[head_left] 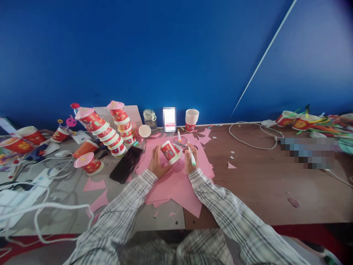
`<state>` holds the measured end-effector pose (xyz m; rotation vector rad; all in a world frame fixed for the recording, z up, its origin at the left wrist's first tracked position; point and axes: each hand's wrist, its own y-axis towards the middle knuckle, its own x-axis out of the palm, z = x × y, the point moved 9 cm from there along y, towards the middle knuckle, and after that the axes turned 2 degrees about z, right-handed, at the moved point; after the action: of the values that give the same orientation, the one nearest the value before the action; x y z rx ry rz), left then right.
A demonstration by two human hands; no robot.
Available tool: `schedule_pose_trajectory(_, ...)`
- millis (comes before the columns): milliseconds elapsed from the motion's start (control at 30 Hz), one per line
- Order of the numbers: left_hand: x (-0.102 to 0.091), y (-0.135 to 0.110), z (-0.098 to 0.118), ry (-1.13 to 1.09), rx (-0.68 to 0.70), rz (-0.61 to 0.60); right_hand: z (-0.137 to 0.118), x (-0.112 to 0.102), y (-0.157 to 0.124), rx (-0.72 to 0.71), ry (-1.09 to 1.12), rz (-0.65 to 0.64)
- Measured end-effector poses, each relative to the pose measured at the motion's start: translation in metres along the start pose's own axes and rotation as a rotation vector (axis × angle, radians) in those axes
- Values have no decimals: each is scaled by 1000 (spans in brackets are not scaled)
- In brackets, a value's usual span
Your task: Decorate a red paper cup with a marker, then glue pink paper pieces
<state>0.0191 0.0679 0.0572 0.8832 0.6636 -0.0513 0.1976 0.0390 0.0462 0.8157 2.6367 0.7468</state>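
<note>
My left hand (pixel 157 162) grips a red paper cup (pixel 170 151), tilted with its white rim down against the pink paper sheets (pixel 176 184) on the table. A white marker with a green tip (pixel 192 157) is pinched in my right hand (pixel 189 159), its tip beside the cup's rim. Both sleeves are plaid. A pair of scissors (pixel 182 144) lies on the pink paper just behind the cup, next to another pen (pixel 179 135).
A black phone (pixel 126 164) lies left of the paper. Two leaning stacks of red cups (pixel 106 131) and loose cups stand at the left, with white cables (pixel 41 206). A white-and-red cup (pixel 191 120) and a glass jar (pixel 150 120) stand by the blue wall. Craft clutter lies far right.
</note>
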Motion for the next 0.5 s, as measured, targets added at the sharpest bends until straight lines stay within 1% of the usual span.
schedule_pose_trajectory(67, 1, 0, -1, 10, -1, 1, 1, 3, -2, 50, 55, -7)
schedule_pose_trajectory(167, 4, -2, -2, -6, 2, -18, -4, 10, -4, 38, 83, -69)
schedule_pose_trajectory(267, 8, -3, -5, -32, -1, -42, -8, 12, -6, 21, 68, -89)
schedule_pose_trajectory(400, 14, -5, -7, -4, 10, -67, -18, 10, -5, -62, -14, -88)
schedule_pose_trajectory(500, 17, -6, -8, 29, 18, -55, -25, 13, -7, -143, -79, -121)
